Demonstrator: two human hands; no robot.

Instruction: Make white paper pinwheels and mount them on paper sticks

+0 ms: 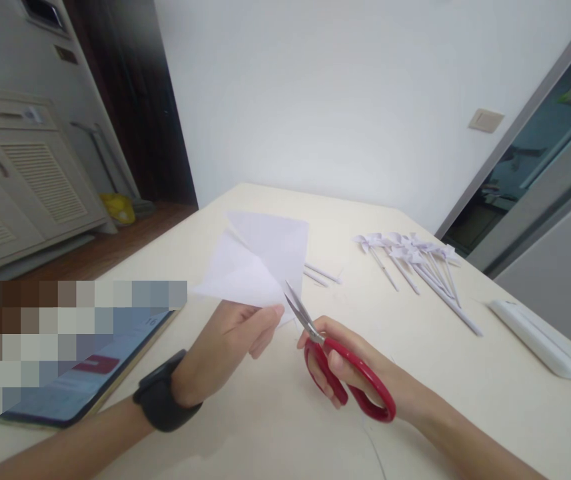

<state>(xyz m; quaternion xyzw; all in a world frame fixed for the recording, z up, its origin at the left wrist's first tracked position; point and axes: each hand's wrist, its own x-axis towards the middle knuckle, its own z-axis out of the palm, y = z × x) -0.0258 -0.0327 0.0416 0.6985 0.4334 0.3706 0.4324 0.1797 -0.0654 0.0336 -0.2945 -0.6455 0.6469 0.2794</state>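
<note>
My left hand point(245, 327), with a black band on its wrist, pinches a white sheet of paper point(280, 240) near its lower corner. A slit runs into the sheet from its upper left, and the parts on either side stand slightly apart. My right hand point(350, 353) is closed around the red handles of a pair of scissors point(310, 327). The blades point up and left, a little parted, with their tips beside the sheet's lower right edge. Whether the blades touch the paper, I cannot tell.
Several white paper pinwheels point(410, 250) on paper sticks lie at the table's right. Rolled paper sticks point(322, 273) rest behind the sheet. A white case point(540, 340) lies by the right edge. On the left is a tablet point(110, 373), partly blurred out. A wall point(315, 100) stands behind the table.
</note>
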